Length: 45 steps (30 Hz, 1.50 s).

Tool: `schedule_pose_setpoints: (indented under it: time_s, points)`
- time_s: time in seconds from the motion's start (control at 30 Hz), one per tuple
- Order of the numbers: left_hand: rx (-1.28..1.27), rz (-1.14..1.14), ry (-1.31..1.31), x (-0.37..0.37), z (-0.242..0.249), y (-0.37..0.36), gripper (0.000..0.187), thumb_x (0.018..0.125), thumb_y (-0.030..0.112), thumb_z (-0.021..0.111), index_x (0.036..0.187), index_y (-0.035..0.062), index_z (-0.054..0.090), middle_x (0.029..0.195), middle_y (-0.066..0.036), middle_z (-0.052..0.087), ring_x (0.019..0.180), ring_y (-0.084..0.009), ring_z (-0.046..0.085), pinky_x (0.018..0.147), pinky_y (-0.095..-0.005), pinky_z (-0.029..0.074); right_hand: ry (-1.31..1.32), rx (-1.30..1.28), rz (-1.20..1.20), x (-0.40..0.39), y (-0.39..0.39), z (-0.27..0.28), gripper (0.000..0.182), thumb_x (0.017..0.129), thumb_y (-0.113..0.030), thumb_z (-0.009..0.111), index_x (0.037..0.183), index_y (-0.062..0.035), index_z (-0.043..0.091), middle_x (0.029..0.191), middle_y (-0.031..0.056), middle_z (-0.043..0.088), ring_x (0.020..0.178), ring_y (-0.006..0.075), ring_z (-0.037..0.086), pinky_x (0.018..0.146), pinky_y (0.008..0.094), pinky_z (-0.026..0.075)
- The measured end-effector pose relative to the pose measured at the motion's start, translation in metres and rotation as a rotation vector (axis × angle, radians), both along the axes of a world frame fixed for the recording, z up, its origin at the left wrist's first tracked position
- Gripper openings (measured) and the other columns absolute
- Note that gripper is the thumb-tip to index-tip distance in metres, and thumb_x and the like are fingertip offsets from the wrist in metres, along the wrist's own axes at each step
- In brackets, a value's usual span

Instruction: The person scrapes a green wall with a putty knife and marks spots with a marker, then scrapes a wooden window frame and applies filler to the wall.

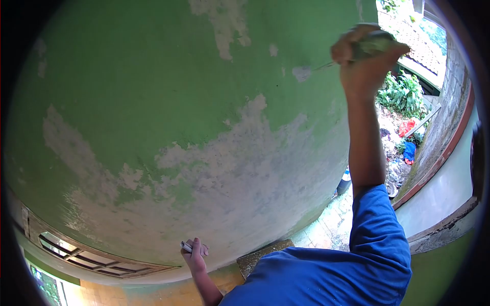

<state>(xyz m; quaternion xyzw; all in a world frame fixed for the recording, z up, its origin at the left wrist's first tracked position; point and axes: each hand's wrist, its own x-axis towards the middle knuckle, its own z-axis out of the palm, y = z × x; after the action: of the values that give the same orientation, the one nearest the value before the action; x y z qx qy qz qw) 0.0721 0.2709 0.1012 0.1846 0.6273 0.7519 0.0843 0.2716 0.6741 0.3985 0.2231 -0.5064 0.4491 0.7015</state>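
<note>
A green wall (153,76) with broad whitish-grey patches fills most of the view. High at the right, my right hand (365,64) is closed round a putty knife (324,66), blurred by motion. Its thin blade shows almost edge-on and points left, its tip close to a small white patch (301,74) on the wall. Low in the middle, my left hand (196,256) has its fingers wrapped round a small pale grey object (187,247), whose kind I cannot tell. That hand is held near the whitish lower part of the wall.
On the right, the wall ends at an opening onto plants (403,94) and scattered litter, including a blue item (409,152). A wooden-framed window (97,257) lies at lower left. A speckled ledge (263,256) is near my blue sleeve.
</note>
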Motion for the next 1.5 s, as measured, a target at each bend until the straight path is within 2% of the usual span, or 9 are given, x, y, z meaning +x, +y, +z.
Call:
schedule_pose_setpoints:
  time_s: [0.07,0.17,0.63,0.7,0.9,1.03,1.23,1.3,1.5]
  points:
    - [-0.011,0.002,0.012,0.002,0.003,0.0,0.034,0.089,0.014,0.057,0.061,0.012,0.037,0.046,0.002,0.036,0.04,-0.0105,0.039,0.053,-0.0317,0.044,-0.168,-0.132,-0.24,-0.016,0.007,-0.007,0.085,0.073,-0.085,0.022,0.077,-0.0044,0.051,0.048,0.0057,0.042,0.04,0.017,0.038,0.043,0.031,0.033]
    - [-0.014,0.004,0.025,0.004,0.004,-0.001,0.035,0.089,0.014,0.057,0.061,0.0121,0.036,0.046,0.002,0.036,0.04,-0.0105,0.039,0.053,-0.0318,0.044,-0.13,-0.057,-0.001,-0.002,0.016,-0.004,0.085,0.073,-0.085,0.022,0.077,-0.0046,0.05,0.047,0.0061,0.042,0.039,0.0173,0.038,0.043,0.0311,0.034]
    - [-0.008,0.017,0.022,0.01,0.0,-0.014,0.035,0.089,0.013,0.057,0.062,0.0124,0.035,0.047,0.002,0.035,0.04,-0.0101,0.039,0.053,-0.0317,0.044,-0.009,-0.001,0.029,-0.001,0.007,-0.008,0.083,0.074,-0.083,0.024,0.075,-0.0044,0.05,0.047,0.0061,0.042,0.04,0.0174,0.04,0.043,0.0312,0.034]
    - [-0.031,0.026,0.042,0.012,0.001,-0.014,0.035,0.089,0.013,0.057,0.062,0.0123,0.035,0.047,0.003,0.035,0.04,-0.0101,0.039,0.053,-0.0315,0.044,-0.113,-0.15,-0.202,-0.011,0.003,-0.006,0.083,0.075,-0.083,0.023,0.077,-0.0045,0.051,0.048,0.0065,0.044,0.04,0.0173,0.04,0.043,0.0314,0.034]
    - [-0.012,0.036,0.011,0.016,0.005,-0.012,0.035,0.089,0.014,0.056,0.062,0.0123,0.035,0.047,0.002,0.036,0.04,-0.0101,0.039,0.054,-0.0318,0.044,0.072,0.005,0.045,-0.003,-0.002,-0.007,0.081,0.078,-0.08,0.021,0.076,-0.004,0.05,0.047,0.0065,0.042,0.04,0.0167,0.039,0.042,0.0304,0.033]
    - [-0.027,0.019,0.027,0.014,0.003,-0.013,0.035,0.089,0.014,0.056,0.061,0.0122,0.035,0.047,0.002,0.035,0.04,-0.0101,0.039,0.053,-0.0318,0.044,-0.118,-0.185,-0.217,-0.014,0.003,-0.007,0.081,0.078,-0.08,0.022,0.077,-0.0042,0.051,0.047,0.0063,0.042,0.039,0.0175,0.039,0.043,0.031,0.034]
    - [-0.041,0.0,0.015,0.015,0.002,-0.014,0.033,0.09,0.015,0.055,0.063,0.0133,0.035,0.048,0.003,0.034,0.041,-0.0105,0.037,0.053,-0.0322,0.042,0.05,0.04,0.04,-0.007,-0.006,-0.006,0.078,0.082,-0.076,0.023,0.076,-0.0033,0.049,0.047,0.006,0.041,0.039,0.0165,0.04,0.041,0.0298,0.033]
    - [-0.057,0.008,0.035,0.016,0.004,-0.012,0.033,0.09,0.015,0.055,0.063,0.0132,0.035,0.048,0.002,0.034,0.04,-0.0105,0.037,0.053,-0.032,0.042,-0.118,-0.163,-0.378,-0.023,-0.007,-0.008,0.078,0.081,-0.077,0.022,0.078,-0.0043,0.051,0.047,0.0059,0.041,0.039,0.017,0.039,0.041,0.0303,0.032]
    - [-0.039,0.004,0.032,0.016,0.006,-0.011,0.033,0.09,0.015,0.055,0.063,0.013,0.035,0.048,0.003,0.034,0.041,-0.0105,0.038,0.052,-0.0321,0.042,0.01,-0.052,-0.021,-0.006,0.002,-0.011,0.078,0.081,-0.077,0.026,0.076,-0.0028,0.049,0.048,0.0057,0.041,0.039,0.0162,0.04,0.043,0.0318,0.034]
